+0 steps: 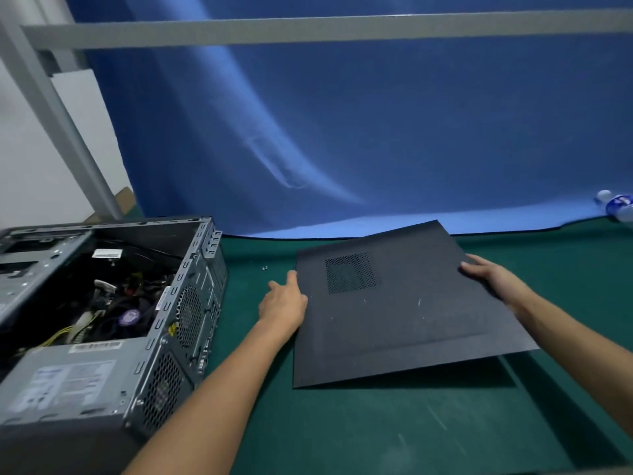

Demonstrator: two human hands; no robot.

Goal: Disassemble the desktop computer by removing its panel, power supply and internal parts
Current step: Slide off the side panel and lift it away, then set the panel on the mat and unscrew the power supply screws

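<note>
Nearest on the left, the grey boxy power supply [65,382] sits in the near corner of the open grey steel desktop computer case [164,337], which lies on its side on the dark green counter [342,433] with cables and a fan exposed. To its right, well apart, the black metal side panel [404,320] with a square mesh vent is off the case and tilted, its right side raised above its shadow. The left hand [282,305] presses its left edge with straight fingers; the right hand [489,274] is clamped on its right edge, thumb on top. Two small silver screws [264,268] lie beyond the left hand. Farther back hangs a blue fabric backdrop [376,132], with a clear plastic bottle [618,204] at far right.
</note>
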